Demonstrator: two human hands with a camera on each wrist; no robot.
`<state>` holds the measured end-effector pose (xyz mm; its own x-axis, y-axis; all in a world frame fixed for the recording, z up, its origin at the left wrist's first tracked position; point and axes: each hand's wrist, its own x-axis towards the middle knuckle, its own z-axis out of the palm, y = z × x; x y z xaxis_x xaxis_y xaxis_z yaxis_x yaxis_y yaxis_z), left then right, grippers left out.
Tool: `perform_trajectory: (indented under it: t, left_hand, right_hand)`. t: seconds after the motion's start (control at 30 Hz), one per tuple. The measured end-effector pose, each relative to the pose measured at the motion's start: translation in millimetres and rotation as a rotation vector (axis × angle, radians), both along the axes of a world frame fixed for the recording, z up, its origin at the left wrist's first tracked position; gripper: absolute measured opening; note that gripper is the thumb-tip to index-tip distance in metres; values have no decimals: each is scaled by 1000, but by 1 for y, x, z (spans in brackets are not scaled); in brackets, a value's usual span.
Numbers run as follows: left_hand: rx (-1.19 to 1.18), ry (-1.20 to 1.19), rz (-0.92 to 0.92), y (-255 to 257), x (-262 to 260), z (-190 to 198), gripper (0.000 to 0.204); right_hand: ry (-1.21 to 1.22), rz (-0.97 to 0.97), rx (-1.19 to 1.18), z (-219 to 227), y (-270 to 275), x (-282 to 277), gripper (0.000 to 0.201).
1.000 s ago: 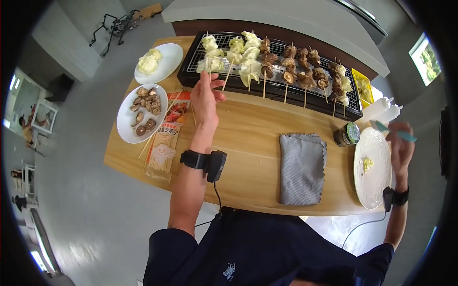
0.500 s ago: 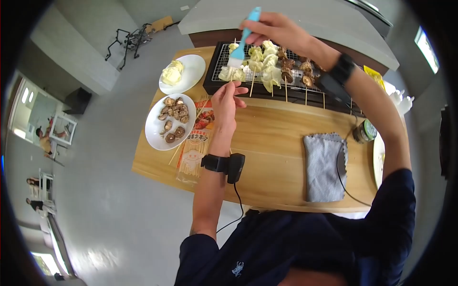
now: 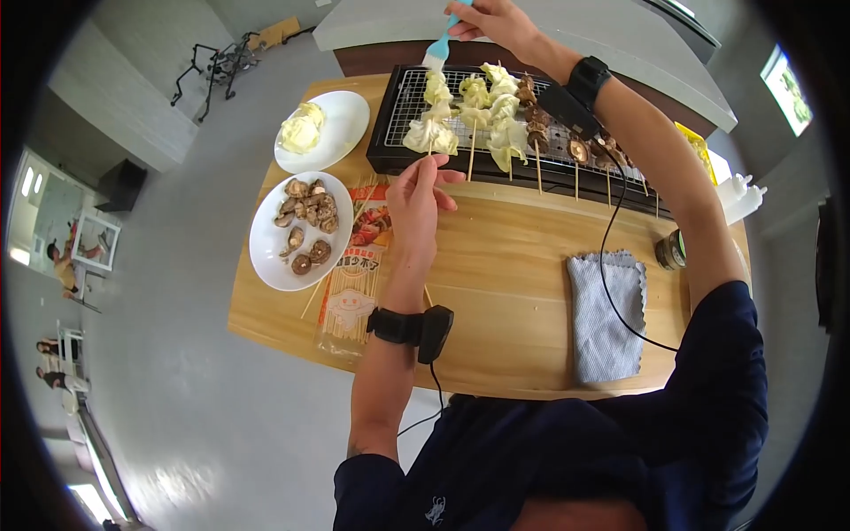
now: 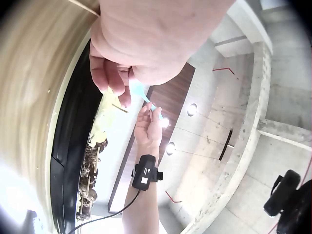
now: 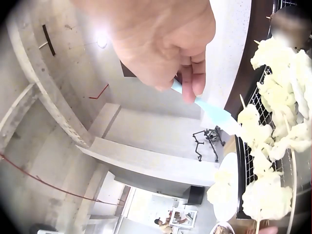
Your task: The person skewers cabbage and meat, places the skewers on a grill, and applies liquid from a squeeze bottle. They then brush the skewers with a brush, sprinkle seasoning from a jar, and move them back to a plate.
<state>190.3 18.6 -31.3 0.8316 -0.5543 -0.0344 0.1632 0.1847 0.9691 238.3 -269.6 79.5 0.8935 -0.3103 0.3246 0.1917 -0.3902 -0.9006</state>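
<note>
My left hand (image 3: 414, 196) pinches the bottom end of the leftmost cabbage skewer (image 3: 428, 135) at the grill's front edge. My right hand (image 3: 500, 25) reaches across to the far side, gripping a light-blue basting brush (image 3: 447, 40) by its handle. In the right wrist view, the brush's pale bristles (image 5: 231, 126) meet the far end of that same skewer. Under it stands the black grill (image 3: 382, 149) with its wire grate. More cabbage skewers (image 3: 506, 133) and browned mushroom skewers (image 3: 537, 124) lie to the right.
On the left, one white plate (image 3: 351, 115) bears a cabbage piece (image 3: 303, 129); another (image 3: 266, 264) bears mushrooms (image 3: 310, 211). A skewer packet (image 3: 350, 305) lies beside them. A grey cloth (image 3: 608, 319), a dark jar (image 3: 670, 251) and white squeeze bottles (image 3: 739, 196) are at right.
My right hand has swung from the right plate over to the leftmost skewer, and the brush has slid from its near part to its far end. My left hand keeps near the skewer's stick.
</note>
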Motion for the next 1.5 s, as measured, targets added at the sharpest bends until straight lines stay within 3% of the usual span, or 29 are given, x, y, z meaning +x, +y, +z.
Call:
perform_trajectory:
  t: [0.1,0.17,0.2,0.23,0.3,0.33,0.4,0.57,0.67,0.83,0.93,1.1,1.2,1.37,1.5]
  left_hand:
    - [2,-1,13,1,0,2,32]
    - [1,-4,19,2,2,1,32]
    - [-6,-9,12,1,2,0,32]
    - [-5,-7,20,1,2,0,32]
    - [-12,-9,28,1,3,0,31]
    - [-11,-7,39,1,3,-1,31]
    - [-29,-14,20,-1,4,-1,32]
    - [-80,-39,-14,-2,3,0,32]
    - [-78,-55,10,-1,4,-1,32]
    - [-75,-65,4,-1,2,1,32]
    - [-69,-66,8,0,2,3,33]
    - [-64,-31,0,1,4,3,33]
    - [-56,-26,5,0,7,0,33]
    - [-54,-30,1,1,5,1,34]
    - [-58,-30,8,0,7,0,34]
  right_hand:
    - [-66,-67,-80,-1,12,-11,34]
    - [-106,-30,-304,0,26,-22,35]
    - [-15,1,-388,4,32,-34,38]
    - [-14,9,-386,4,39,-43,38]
    - [-166,50,-677,1,52,-55,31]
    - [-167,60,-675,2,62,-66,31]
    - [-253,107,-902,11,84,-91,28]
    - [-222,220,-937,20,111,-120,25]
    - [-147,125,-595,21,112,-121,26]
    - [13,47,-432,18,71,-84,33]
    - [21,28,-201,18,42,-54,38]
    - [-101,-57,-147,12,3,-35,43]
    - [-75,-81,-356,7,0,-40,44]
    - [-37,17,-238,-3,20,-56,43]
    - [-94,82,-347,8,58,-87,37]
